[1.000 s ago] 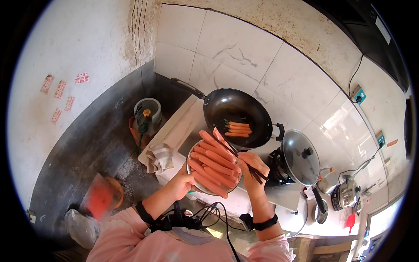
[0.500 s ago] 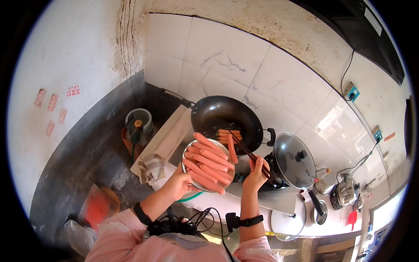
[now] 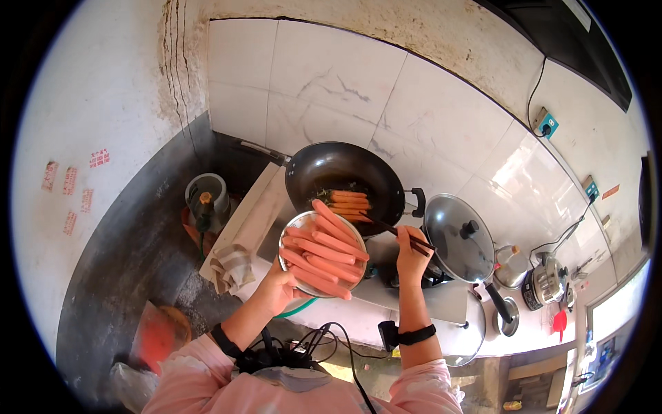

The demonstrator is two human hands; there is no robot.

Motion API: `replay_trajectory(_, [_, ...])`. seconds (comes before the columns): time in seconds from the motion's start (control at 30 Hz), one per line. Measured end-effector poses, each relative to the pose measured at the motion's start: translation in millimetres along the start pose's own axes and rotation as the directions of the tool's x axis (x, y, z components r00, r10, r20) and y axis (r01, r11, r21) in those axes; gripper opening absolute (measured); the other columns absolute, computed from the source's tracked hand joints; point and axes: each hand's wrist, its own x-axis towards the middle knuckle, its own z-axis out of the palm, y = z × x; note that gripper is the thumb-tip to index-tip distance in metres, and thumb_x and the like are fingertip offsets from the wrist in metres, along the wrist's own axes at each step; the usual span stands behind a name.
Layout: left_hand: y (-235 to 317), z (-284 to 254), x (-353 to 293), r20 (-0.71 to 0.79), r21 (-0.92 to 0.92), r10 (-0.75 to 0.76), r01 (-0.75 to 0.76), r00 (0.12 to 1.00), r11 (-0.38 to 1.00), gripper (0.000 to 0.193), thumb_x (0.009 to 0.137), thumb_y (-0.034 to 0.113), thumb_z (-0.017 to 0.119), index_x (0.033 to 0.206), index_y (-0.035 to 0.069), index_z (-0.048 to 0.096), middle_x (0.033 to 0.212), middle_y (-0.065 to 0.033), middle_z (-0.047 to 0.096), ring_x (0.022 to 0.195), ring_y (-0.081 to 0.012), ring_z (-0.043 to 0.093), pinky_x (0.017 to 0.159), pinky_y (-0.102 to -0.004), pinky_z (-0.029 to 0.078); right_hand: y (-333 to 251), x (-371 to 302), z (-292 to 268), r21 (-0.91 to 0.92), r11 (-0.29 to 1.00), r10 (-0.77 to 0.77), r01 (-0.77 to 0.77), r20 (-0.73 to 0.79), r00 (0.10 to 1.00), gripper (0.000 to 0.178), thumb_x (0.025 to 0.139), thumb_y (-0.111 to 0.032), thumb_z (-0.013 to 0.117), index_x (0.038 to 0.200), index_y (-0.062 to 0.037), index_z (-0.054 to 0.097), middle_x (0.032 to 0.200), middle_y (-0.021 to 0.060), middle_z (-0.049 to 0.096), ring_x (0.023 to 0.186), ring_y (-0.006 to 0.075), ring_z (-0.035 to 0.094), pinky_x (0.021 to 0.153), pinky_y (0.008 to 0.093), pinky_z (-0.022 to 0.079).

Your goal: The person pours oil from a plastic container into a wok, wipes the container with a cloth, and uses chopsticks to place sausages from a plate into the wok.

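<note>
My left hand [image 3: 277, 290] grips a round metal bowl [image 3: 290, 224] by its near left rim. Pinkish sausages [image 3: 329, 257] are heaped in it, several of them sticking out past the edge. The bowl is held just in front of a black wok [image 3: 310, 162], overlapping its near edge in view. Inside the wok, several orange-brown sausages [image 3: 349, 199] lie side by side, with small bubbles around them. My right hand [image 3: 412, 257] is closed around dark chopsticks [image 3: 384, 226]. Their tips reach over the wok's near side, close to the sausages there, and hold nothing that I can see.
Right of the wok is a lidded pan [image 3: 455, 234] with a black handle toward me. Farther right stand a small pot [image 3: 508, 317] and a steel cooker [image 3: 548, 281]. A striped cloth [image 3: 232, 268] hangs at the counter's left corner, near a gas cylinder [image 3: 208, 196].
The sausage that hung by the chopsticks over the wok's near edge is no longer there; the chopsticks now hold nothing visible. My right hand has shifted slightly right, and the whole view has shifted.
</note>
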Motion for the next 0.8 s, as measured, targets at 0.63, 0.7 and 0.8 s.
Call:
replay_trajectory(0.63, [-1, -11, -38, 0.02, -0.014, -0.001, 0.002, 1.0, 1.0, 0.083, 0.064, 0.001, 0.041, 0.141, 0.018, 0.014, 0.131, -0.0112, 0.038, 0.113, -0.0275, 0.049, 0.075, -0.0417, 0.056, -110, -49, -6, 0.097, 0.987, -0.145, 0.124, 0.244, 0.959, 0.012, 0.073, 0.002, 0.069, 0.084, 0.0028, 0.066, 0.079, 0.0084, 0.065, 0.07, 0.0151, 0.061, 0.066, 0.0243, 0.047])
replay_trajectory(0.7, [-2, -9, -41, 0.014, 0.0, -0.013, 0.013, 1.0, 1.0, 0.082, 0.064, 0.0, 0.042, 0.14, 0.016, 0.017, 0.132, -0.0105, 0.038, 0.115, -0.0285, 0.049, 0.081, -0.0449, 0.053, -112, -57, -1, 0.061, 0.95, -0.309, 0.305, 0.294, 0.904, 0.017, 0.068, 0.004, 0.07, 0.084, 0.0022, 0.066, 0.08, 0.0109, 0.065, 0.071, 0.0201, 0.062, 0.068, 0.0265, 0.049])
replay_trajectory(0.8, [-2, -7, -42, 0.004, 0.032, -0.023, 0.023, 1.0, 0.999, 0.081, 0.064, -0.001, 0.042, 0.14, 0.015, 0.019, 0.134, -0.0097, 0.037, 0.117, -0.0295, 0.047, 0.086, -0.0483, 0.05, -113, -56, 2, 0.074, 0.854, -0.502, 0.515, 0.378, 0.778, 0.02, 0.063, 0.004, 0.07, 0.082, 0.0003, 0.064, 0.081, 0.0117, 0.065, 0.074, 0.0251, 0.062, 0.069, 0.0293, 0.05])
